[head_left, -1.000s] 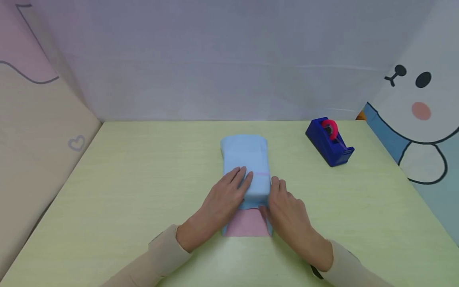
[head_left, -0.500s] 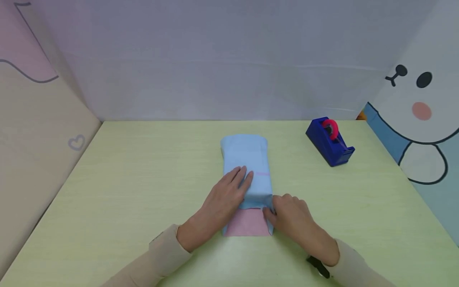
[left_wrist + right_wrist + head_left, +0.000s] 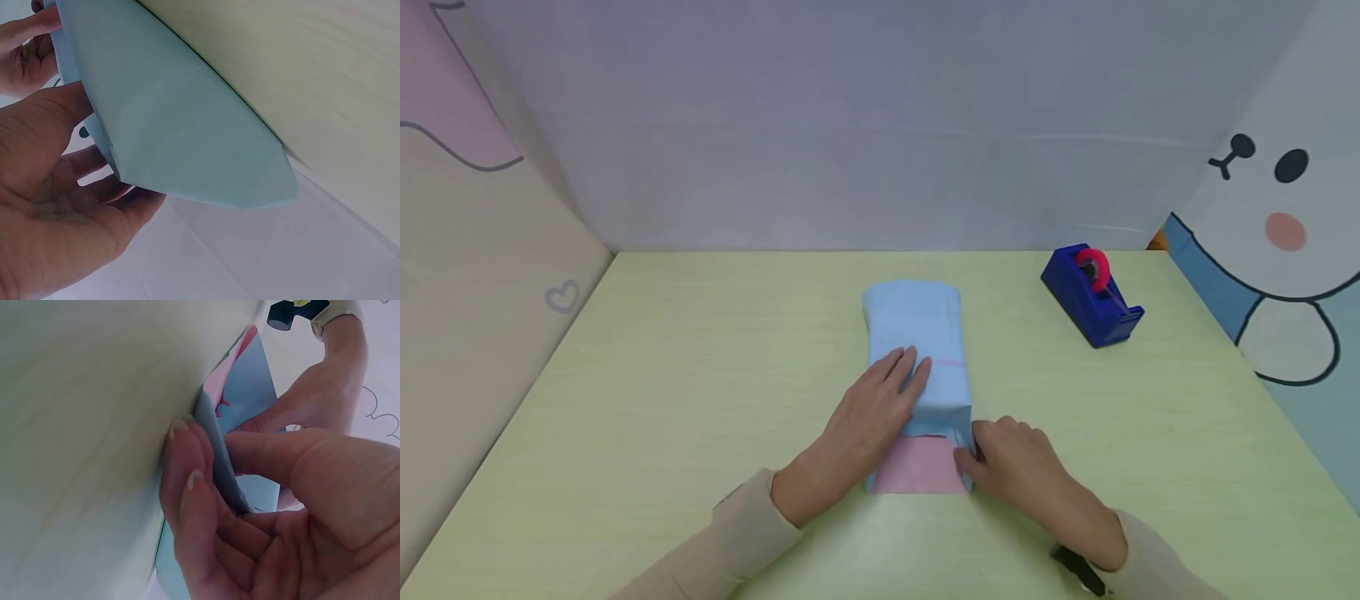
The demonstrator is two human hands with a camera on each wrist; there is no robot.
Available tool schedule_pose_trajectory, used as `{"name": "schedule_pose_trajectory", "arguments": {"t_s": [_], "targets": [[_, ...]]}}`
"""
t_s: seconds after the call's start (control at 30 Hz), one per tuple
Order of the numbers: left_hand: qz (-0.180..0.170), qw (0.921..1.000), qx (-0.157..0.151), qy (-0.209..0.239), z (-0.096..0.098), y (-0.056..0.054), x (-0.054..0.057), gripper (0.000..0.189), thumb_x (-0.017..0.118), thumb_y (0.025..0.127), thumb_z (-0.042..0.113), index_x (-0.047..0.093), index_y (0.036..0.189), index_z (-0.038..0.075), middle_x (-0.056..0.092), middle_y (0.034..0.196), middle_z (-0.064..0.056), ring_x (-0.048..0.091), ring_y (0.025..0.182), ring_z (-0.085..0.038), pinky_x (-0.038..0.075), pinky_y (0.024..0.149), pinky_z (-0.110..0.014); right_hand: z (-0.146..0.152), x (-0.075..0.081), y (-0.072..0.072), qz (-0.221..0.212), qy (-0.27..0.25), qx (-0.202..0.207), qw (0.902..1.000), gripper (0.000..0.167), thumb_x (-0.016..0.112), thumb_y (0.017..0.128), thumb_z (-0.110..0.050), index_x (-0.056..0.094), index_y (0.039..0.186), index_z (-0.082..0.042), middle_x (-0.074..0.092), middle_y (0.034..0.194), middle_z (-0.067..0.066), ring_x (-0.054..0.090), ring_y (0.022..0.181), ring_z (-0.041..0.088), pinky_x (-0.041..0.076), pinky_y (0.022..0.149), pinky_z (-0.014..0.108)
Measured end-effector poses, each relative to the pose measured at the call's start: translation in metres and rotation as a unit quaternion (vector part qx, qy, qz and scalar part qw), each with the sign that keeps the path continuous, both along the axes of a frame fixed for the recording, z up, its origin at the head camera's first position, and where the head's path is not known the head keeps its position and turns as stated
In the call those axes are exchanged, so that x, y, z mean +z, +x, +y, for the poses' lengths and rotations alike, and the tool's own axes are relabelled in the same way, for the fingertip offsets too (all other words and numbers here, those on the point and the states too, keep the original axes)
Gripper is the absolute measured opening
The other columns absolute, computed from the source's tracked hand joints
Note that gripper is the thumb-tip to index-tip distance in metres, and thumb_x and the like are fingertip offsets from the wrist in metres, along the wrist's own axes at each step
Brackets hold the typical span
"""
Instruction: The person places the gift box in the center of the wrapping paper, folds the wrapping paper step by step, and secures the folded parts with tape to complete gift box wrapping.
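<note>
A box-shaped package wrapped in light blue paper (image 3: 916, 321) lies lengthwise on the table, with a pink flap (image 3: 917, 468) spread out at its near end. My left hand (image 3: 874, 412) rests on the package's top with its fingers extended. Along the package's side, the left wrist view has the blue paper (image 3: 181, 125) up close. At the near right corner, my right hand (image 3: 1022, 462) pinches the folded paper edge. Thumb and fingers stand on either side of that folded edge (image 3: 219, 447) in the right wrist view. Whatever is inside the wrapping is hidden.
A dark blue tape dispenser (image 3: 1090, 300) with a pinkish-red roll stands at the back right of the pale table (image 3: 715, 350). Printed panels with cartoon drawings (image 3: 1285, 250) border the table at the left and right, and a plain pale panel (image 3: 880, 125) stands behind.
My right hand has slid from the package's right side toward the near corner, its fingers now curled in on the paper edge. The left hand has stayed in place.
</note>
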State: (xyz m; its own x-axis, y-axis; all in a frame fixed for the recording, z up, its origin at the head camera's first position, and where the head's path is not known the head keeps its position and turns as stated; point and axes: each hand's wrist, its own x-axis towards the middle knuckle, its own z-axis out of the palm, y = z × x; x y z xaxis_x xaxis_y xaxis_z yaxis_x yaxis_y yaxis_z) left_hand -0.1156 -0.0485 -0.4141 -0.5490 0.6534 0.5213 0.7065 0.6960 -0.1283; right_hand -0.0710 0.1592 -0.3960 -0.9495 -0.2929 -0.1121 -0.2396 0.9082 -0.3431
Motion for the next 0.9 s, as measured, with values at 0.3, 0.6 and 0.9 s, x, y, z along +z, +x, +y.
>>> {"name": "schedule_pose_trajectory", "arguments": {"t_s": [0.3, 0.6, 0.9], "targets": [[0.004, 1.0000, 0.001, -0.007, 0.000, 0.000, 0.000, 0.047, 0.078, 0.087, -0.001, 0.065, 0.132, 0.001, 0.065, 0.130, -0.019, 0.061, 0.121, -0.033, 0.049, 0.105, -0.037, -0.001, 0.003, 0.009, -0.012, -0.019, -0.014, 0.9996, 0.033, 0.083, 0.087, -0.029, 0.056, 0.073, -0.017, 0.046, 0.059, -0.006, 0.041, 0.052, 0.010, 0.031, 0.049, 0.026], [-0.006, 0.9999, 0.003, -0.011, -0.001, 0.001, 0.002, 0.048, 0.079, 0.087, 0.002, 0.064, 0.133, 0.001, 0.064, 0.132, -0.021, 0.060, 0.122, -0.034, 0.049, 0.105, -0.037, -0.004, 0.000, 0.013, 0.101, -0.047, 0.045, 0.9928, 0.023, 0.086, 0.084, -0.022, 0.064, 0.081, -0.017, 0.055, 0.075, -0.008, 0.043, 0.057, 0.004, 0.038, 0.050, 0.022], [0.011, 0.9998, 0.007, -0.018, 0.000, 0.000, 0.001, 0.045, 0.077, 0.089, 0.002, 0.065, 0.132, 0.001, 0.065, 0.131, -0.020, 0.061, 0.122, -0.033, 0.049, 0.105, -0.036, -0.005, -0.009, 0.012, 0.164, -0.074, 0.080, 0.9804, 0.025, 0.088, 0.082, -0.021, 0.064, 0.085, -0.016, 0.057, 0.081, -0.007, 0.045, 0.059, 0.002, 0.039, 0.051, 0.021]]}}
